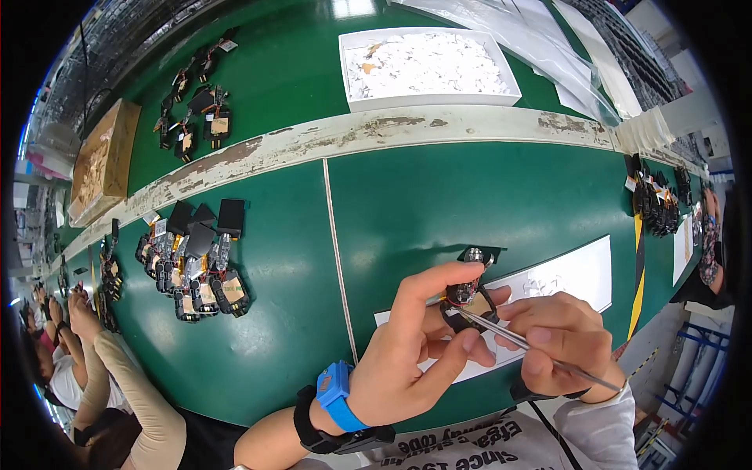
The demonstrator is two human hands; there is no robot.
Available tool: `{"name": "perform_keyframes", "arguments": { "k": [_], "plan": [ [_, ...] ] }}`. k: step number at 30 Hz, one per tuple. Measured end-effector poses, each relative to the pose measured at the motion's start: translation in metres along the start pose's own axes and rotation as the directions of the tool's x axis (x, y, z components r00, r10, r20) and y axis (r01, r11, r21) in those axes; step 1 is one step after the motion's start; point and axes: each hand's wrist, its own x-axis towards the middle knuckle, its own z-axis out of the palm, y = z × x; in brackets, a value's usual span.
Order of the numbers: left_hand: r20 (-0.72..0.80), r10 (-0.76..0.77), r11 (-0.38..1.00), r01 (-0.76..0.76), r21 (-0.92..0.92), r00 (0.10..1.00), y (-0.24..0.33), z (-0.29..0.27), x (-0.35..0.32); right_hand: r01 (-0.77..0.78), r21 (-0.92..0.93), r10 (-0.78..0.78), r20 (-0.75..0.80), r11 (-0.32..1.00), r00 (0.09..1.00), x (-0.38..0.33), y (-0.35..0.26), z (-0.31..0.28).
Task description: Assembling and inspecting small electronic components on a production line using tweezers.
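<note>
My left hand (415, 348) grips a small black electronic assembly (468, 301) with exposed wires and parts, thumb and forefinger around it. My right hand (560, 341) pinches metal tweezers (513, 337), whose tips touch or nearly touch the assembly near my left fingers. The fingers hide part of the assembly. Beneath both hands lies a white sheet (587, 266) with several small pale pieces (544, 280) on it. A dark flat part (491, 254) shows just beyond my left forefinger.
A cluster of black assemblies (200, 266) lies on the green table (290, 329) to the left; others (656, 204) are at right. Across a worn white ledge (376, 129) stand a white box (435, 102) of pale scraps and a brown box (121, 153). A co-worker's arm (145, 376) is at left.
</note>
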Motion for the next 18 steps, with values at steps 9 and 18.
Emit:
{"name": "perform_keyframes", "arguments": {
  "k": [9,18],
  "plan": [
    [-0.187,0.116,0.993,-0.119,-0.008,0.975,-0.001,0.010,-0.001,0.144,-0.039,-0.145,-0.011,0.989,0.989,0.001,0.001,0.007],
    [-0.254,0.154,0.969,-0.096,0.228,0.955,-0.005,0.010,-0.007,0.251,-0.086,-0.261,-0.128,0.964,0.957,0.001,-0.007,0.024]
  ]
}}
